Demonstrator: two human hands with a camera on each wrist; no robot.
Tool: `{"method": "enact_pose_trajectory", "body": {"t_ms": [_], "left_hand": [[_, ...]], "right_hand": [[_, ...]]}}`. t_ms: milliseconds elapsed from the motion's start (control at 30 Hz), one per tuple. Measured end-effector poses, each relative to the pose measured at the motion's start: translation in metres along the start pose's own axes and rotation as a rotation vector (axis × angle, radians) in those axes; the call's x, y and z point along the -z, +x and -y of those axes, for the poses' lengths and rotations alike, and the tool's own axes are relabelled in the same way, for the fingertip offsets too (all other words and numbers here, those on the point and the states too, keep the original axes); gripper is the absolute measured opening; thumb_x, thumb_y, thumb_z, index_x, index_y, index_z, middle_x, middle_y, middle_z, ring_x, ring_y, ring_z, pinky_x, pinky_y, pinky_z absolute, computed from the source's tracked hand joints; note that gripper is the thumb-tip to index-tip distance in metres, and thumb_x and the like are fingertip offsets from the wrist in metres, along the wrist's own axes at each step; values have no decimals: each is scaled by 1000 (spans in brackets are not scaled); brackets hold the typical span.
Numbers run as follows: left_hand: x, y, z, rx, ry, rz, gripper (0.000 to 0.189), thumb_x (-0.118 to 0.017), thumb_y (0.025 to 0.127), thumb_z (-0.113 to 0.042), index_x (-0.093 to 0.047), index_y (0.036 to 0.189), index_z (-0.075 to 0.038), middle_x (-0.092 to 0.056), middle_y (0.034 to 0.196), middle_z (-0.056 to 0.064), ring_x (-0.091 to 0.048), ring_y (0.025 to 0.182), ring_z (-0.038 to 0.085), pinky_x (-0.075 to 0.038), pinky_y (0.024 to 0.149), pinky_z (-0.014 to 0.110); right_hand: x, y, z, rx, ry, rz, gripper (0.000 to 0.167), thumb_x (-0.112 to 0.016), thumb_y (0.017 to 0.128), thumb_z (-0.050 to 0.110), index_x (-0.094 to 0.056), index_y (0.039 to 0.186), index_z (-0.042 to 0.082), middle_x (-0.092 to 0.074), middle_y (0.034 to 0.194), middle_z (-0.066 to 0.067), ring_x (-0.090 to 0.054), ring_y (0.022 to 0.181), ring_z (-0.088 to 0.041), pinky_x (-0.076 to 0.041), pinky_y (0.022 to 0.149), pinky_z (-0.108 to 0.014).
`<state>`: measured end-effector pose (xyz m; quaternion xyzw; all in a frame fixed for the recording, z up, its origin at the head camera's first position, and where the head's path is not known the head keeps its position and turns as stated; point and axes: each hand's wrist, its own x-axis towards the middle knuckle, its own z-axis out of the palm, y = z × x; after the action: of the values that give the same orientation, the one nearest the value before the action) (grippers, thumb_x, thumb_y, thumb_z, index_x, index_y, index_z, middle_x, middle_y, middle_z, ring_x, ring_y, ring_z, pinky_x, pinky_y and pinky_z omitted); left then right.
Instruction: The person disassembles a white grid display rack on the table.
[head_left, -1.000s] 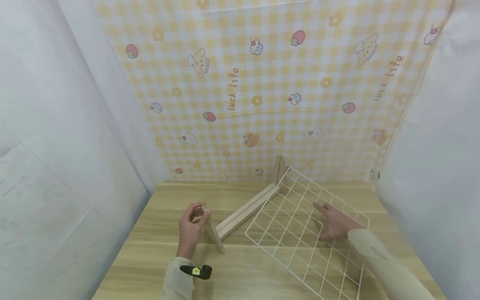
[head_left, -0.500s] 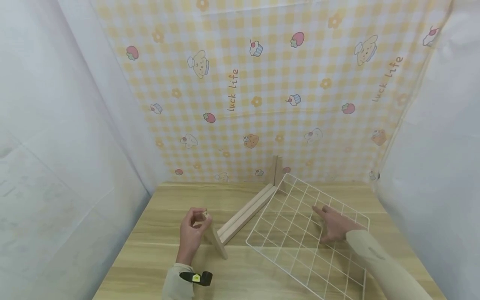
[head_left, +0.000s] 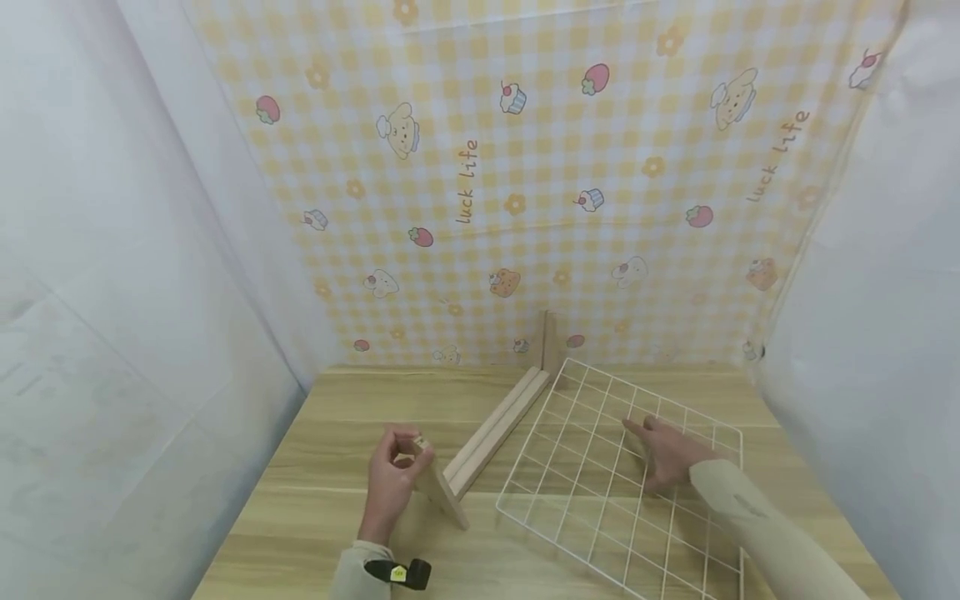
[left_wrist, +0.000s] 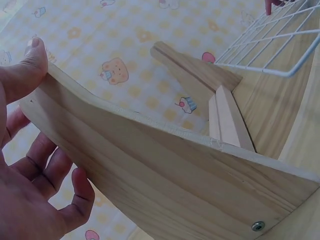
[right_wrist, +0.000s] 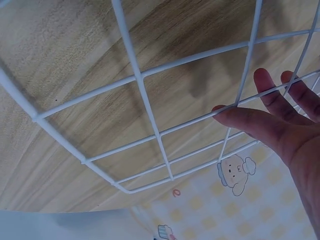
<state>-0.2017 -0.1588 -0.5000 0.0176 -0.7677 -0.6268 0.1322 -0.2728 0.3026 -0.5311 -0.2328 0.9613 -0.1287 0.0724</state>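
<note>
My left hand pinches the upper end of a wooden end board, thumb on one side and fingers on the other. In the left wrist view this board fills the foreground, with a metal screw near its lower end. A grooved wooden crossbar joins it to a second end board standing at the back. My right hand holds a white wire grid at a slant over the table. In the right wrist view, the thumb lies along a wire of the grid.
Beneath everything is a wood-grain table. A yellow checked cloth hangs behind it, close to the far end board. White sheets flank the table on the left and right. A black strap circles my left wrist.
The wooden frame has shifted slightly toward me, its near end going right with my left hand and its far end swinging left. The grid's far corner has come lower and left.
</note>
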Motion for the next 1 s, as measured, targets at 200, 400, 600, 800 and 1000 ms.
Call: {"method": "enact_pose_trajectory", "body": {"t_ms": [200,400,600,800,1000], "left_hand": [[-5,-11,-2,-13,11,-11,34,-82,82,-15,-59,105,-7,-55,93,0,-55,84,9,-51,74,21],[-13,-20,-2,-6,11,-44,37,-84,80,-15,-58,104,-4,-55,91,1,-55,77,11,-51,67,19],[-23,-28,-4,-25,0,-108,35,-84,79,-11,-59,102,-3,-58,90,4,-56,75,10,-53,66,20],[-32,-37,-7,-33,39,-150,35,-85,79,-18,-59,98,-6,-60,89,6,-54,77,11,-50,69,20],[-41,-44,-11,-50,75,-200,36,-87,76,-18,-59,95,-7,-60,87,5,-52,78,11,-47,72,22]], "right_hand": [[-1,6,2,14,4,20,115,-95,55,29,-38,151,1,-53,119,-17,-53,88,-18,-60,72,-37],[-6,17,-2,39,4,46,118,-96,52,28,-38,151,1,-52,123,-24,-57,97,-29,-60,83,-52],[-4,25,-3,50,-11,69,121,-98,48,26,-39,149,-2,-52,120,-26,-57,93,-29,-60,83,-52],[-3,30,0,45,-29,96,122,-99,45,23,-41,149,-1,-50,126,-34,-58,103,-45,-56,89,-61],[-7,39,0,25,-46,104,118,-99,47,19,-42,148,1,-44,137,-42,-54,116,-56,-52,96,-66]]}}
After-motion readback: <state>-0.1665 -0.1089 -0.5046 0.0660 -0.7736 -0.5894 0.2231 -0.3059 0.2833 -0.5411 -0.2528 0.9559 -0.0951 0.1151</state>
